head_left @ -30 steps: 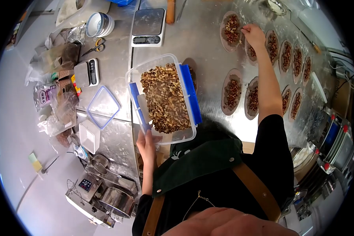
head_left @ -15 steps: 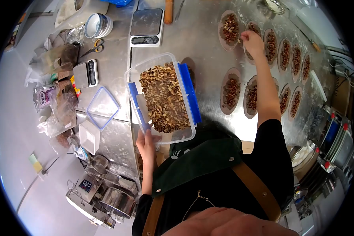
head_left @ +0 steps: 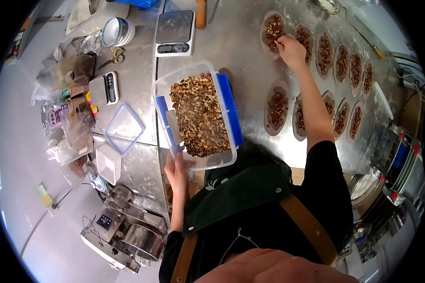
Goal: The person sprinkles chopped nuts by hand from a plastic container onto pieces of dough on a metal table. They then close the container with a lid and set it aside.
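My left hand [head_left: 176,172] grips the near left corner of a clear plastic box [head_left: 212,165] with blue clips, tilted in front of me. Chopped walnuts [head_left: 198,118] fill much of the box. At the far side of the steel table, my right hand [head_left: 292,49] is pinched over the right edge of an oval dough piece [head_left: 268,53] topped with nuts and dark bits. Small pale bits like walnut pieces are at its fingertips, partly hidden. A second topped oval [head_left: 303,37] lies just right of this hand. My right forearm partly covers an oval [head_left: 298,118] in the nearer row.
More topped dough ovals [head_left: 324,54] lie in two rows on the right. A digital scale [head_left: 174,30], scissors [head_left: 115,57], stacked bowls [head_left: 115,32], a smaller scale [head_left: 104,88] and a blue-rimmed lid [head_left: 123,129] are on the left. A mixer [head_left: 139,240] stands at lower left.
My right hand has shifted left, from the second oval to the edge of the first one in the far row. The left hand still holds the box, which has barely moved.
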`<control>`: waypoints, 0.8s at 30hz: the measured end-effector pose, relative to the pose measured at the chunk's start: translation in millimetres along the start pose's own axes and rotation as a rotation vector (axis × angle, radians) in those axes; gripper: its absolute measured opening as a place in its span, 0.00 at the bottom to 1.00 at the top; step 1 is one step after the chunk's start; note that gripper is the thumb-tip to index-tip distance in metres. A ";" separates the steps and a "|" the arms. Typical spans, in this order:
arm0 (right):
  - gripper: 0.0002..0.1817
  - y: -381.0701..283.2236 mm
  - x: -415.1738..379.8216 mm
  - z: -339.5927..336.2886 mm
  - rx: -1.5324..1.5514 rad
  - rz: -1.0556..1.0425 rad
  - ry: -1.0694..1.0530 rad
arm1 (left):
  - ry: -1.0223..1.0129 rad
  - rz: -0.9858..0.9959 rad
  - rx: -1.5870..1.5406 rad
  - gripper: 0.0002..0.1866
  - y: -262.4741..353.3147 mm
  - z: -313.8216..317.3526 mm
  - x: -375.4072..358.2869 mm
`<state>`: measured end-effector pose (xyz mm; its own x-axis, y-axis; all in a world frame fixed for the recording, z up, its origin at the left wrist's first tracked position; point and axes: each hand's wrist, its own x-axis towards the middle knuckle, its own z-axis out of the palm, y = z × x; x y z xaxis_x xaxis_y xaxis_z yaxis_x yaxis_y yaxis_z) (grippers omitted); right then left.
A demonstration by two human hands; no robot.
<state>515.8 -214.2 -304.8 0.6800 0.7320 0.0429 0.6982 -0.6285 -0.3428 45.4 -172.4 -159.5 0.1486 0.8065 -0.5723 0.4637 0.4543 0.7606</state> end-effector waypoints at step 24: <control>0.08 -141.8 -190.4 -75.1 0.003 -0.829 -0.612 | -0.209 0.456 0.402 0.17 -28.0 76.9 -26.6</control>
<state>304.2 -284.2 -193.9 -0.2460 0.9445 -0.2178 0.8950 0.1351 -0.4251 95.7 -235.6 -189.2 0.5569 0.7757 -0.2969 0.5990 -0.1275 0.7906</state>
